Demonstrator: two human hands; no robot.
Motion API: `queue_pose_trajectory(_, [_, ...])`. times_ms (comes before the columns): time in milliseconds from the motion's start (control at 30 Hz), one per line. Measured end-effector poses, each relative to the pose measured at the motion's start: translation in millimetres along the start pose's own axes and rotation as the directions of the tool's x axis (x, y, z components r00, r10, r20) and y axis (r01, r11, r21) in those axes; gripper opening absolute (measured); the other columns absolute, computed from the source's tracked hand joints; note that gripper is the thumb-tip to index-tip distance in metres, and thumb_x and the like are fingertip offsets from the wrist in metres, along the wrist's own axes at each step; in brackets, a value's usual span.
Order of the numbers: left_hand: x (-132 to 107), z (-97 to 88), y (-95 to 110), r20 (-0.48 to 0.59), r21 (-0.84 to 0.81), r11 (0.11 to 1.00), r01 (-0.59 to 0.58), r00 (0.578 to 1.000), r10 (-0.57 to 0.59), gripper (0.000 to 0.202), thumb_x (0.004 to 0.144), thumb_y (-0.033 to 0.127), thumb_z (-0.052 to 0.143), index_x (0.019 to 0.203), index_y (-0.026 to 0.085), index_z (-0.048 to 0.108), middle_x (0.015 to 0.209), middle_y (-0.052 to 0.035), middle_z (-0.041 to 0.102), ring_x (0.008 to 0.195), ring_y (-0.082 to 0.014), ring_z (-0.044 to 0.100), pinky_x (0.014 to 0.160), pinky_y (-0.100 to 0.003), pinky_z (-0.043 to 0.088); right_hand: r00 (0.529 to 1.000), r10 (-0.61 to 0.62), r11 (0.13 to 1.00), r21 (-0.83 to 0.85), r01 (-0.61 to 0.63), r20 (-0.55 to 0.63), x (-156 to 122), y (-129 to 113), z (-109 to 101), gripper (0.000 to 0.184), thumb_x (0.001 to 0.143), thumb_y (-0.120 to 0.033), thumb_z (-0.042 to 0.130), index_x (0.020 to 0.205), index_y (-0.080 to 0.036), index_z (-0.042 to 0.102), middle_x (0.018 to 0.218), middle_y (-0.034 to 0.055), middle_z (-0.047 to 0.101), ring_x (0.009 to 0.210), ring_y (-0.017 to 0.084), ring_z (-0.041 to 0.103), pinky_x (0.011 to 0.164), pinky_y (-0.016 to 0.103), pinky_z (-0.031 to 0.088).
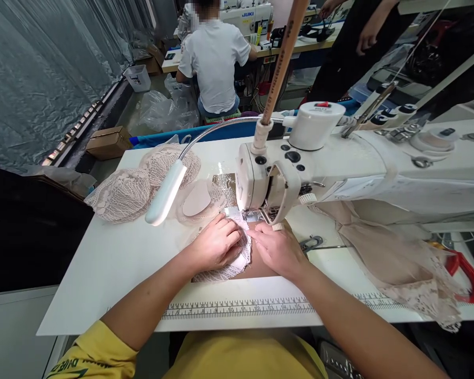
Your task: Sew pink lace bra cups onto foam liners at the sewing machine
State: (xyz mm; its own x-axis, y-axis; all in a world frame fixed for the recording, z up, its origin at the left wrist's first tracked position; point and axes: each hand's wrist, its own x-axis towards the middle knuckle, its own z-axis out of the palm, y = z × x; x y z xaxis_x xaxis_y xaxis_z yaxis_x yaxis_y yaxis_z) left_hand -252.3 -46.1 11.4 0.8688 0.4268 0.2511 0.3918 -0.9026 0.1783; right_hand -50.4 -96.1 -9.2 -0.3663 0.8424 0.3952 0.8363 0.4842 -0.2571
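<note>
A pale lace bra cup piece (245, 252) lies under the needle area of the white sewing machine (256, 176). My left hand (217, 242) rests on it with fingers curled and pressed down on the fabric. Just right of the needle, my right hand (278, 247) has its index finger stretched to the lace edge; its other fingers are bent and partly hidden by the machine's guard. Left of the needle, a sheer lace piece (197, 202) trails over the table. Two moulded lace cups (122, 195) sit farther left.
A lamp on a bent neck (166, 193) hangs over the left side. Small scissors (311, 243) lie right of my right hand. Beige lace fabric (383, 252) and red-handled scissors (472, 276) are at the right. A ruler strip (237, 309) runs along the front edge. A person (215, 58) sits ahead.
</note>
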Motion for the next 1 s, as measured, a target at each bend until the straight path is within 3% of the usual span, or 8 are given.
queue_pose_trajectory(333, [-2.7,0.2,-11.3,0.014,-0.037,0.999,0.012,1.0,-0.011,0.02,0.089,0.025,0.048,0.101,0.014,0.059,0.095,-0.0109,0.06,0.088,-0.0215,0.055,0.095,-0.044,0.04,0.996,0.034,0.999,-0.011,-0.033,0.078,4.5,-2.7,-3.6,0.037,0.08,-0.002,0.045,0.1,-0.017,0.071,0.072,0.0018,0.062,0.059,0.013,0.045,0.059,0.026,0.036])
queue_pose_trajectory(500, [-1.0,-2.5,-18.5,-0.009,0.005,1.0,0.025,1.0,-0.025,0.022,0.092,0.023,0.043,0.105,0.014,0.059,0.097,-0.0111,0.061,0.091,-0.0222,0.057,0.095,-0.046,0.039,0.989,0.095,0.994,-0.068,-0.088,0.114,6.9,-3.1,-2.4,0.037,0.083,-0.007,0.047,0.11,-0.02,0.068,0.082,0.0036,0.066,0.066,0.015,0.051,0.062,0.027,0.037])
queue_pose_trajectory(633, [1.3,-2.2,-14.8,-0.004,0.019,1.0,0.001,1.0,-0.001,0.026,0.091,0.018,0.043,0.112,0.015,0.059,0.1,-0.0125,0.061,0.098,-0.024,0.055,0.097,-0.047,0.038,0.989,0.114,0.991,-0.082,-0.107,0.092,7.7,-1.6,0.1,0.036,0.084,-0.007,0.044,0.107,-0.019,0.069,0.094,0.008,0.068,0.081,0.019,0.058,0.072,0.029,0.041])
queue_pose_trajectory(800, [1.7,1.7,-9.0,0.041,-0.016,0.999,-0.047,0.998,0.047,0.031,0.09,0.018,0.045,0.118,0.015,0.059,0.103,-0.0143,0.06,0.093,-0.0238,0.054,0.089,-0.045,0.041,0.982,0.183,0.981,-0.079,-0.179,0.04,8.7,-1.1,0.4,0.031,0.086,-0.009,0.044,0.104,-0.014,0.068,0.087,0.0114,0.069,0.086,0.023,0.06,0.076,0.033,0.043])
queue_pose_trajectory(1000, [-1.7,5.6,-10.8,-0.01,-0.073,0.997,-0.037,0.999,0.037,0.034,0.09,0.017,0.044,0.122,0.016,0.057,0.115,-0.0147,0.061,0.102,-0.0249,0.054,0.091,-0.045,0.043,0.993,0.097,0.994,-0.062,-0.093,0.066,7.4,-4.1,-2.4,0.033,0.085,-0.009,0.045,0.106,-0.02,0.069,0.093,0.0061,0.068,0.081,0.018,0.058,0.069,0.028,0.041])
